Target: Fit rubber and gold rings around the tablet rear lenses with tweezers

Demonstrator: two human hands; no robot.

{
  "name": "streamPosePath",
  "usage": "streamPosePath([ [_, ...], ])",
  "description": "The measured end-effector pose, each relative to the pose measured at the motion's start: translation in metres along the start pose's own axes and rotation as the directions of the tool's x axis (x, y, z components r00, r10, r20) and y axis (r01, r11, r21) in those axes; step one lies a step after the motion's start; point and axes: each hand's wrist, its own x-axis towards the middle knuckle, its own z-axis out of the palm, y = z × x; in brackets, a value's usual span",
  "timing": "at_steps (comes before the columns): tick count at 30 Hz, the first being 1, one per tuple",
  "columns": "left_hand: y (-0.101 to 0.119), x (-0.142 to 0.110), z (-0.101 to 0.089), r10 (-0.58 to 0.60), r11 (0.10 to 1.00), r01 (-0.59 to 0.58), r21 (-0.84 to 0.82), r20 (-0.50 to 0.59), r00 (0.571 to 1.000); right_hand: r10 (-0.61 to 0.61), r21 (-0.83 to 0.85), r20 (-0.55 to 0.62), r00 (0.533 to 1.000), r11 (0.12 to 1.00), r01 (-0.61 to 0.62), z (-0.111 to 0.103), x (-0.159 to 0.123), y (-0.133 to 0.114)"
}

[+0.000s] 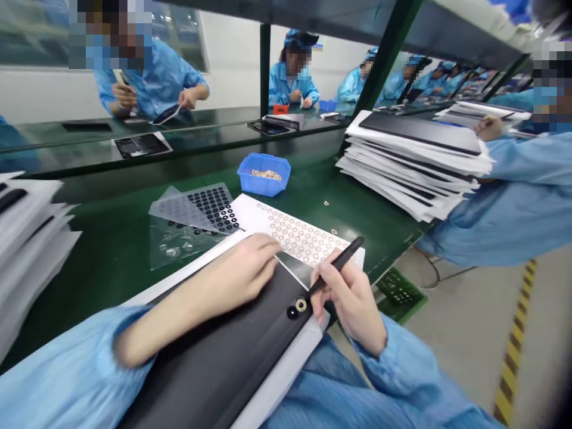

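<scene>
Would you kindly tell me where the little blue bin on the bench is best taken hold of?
I would pinch the blue bin by its top rim, coming from the near side. It stands apart on the green bench, and its open top leaves the rim free. Small pale parts lie loose inside, so keep it level.

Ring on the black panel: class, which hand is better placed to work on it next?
Probably right: the right hand holds a black stylus, its tip at the ring. The left hand lies further off, on the sheet of rings.

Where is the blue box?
In the head view, the blue plastic bin sits on the green bench, left of the tall white stack, beyond the black ring sheet.
</scene>
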Motion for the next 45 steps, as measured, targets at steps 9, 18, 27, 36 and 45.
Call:
streamPosePath([
  [9, 0.051, -0.057, 0.005, 0.108, 0.99, -0.119, 0.069, 0.156, 0.982, -0.05, 0.035, -0.233, 0.971, 0.998, 0.06, 0.009, -0.013, 0.019],
  [18, 0.052, -0.049, 0.007, 0.139, 0.98, -0.154, 0.128, 0.12, 0.983, -0.062, -0.015, -0.249, 0.967, 0.998, 0.06, 0.01, -0.017, 0.017],
  [27, 0.051, -0.046, 0.005, 0.147, 0.978, -0.161, 0.133, 0.113, 0.983, -0.054, -0.058, -0.261, 0.964, 0.998, 0.04, 0.01, -0.018, 0.014],
  [36, 0.053, -0.046, 0.005, 0.148, 0.98, -0.159, 0.122, 0.094, 0.984, -0.07, -0.129, -0.25, 0.966, 0.991, 0.039, 0.01, -0.019, 0.012],
  [45, 0.047, -0.051, 0.012, 0.055, 0.997, -0.061, 0.052, 0.107, 0.993, -0.18, -0.368, -0.149, 0.972, 0.923, 0.114, 0.005, -0.023, 0.009],
])
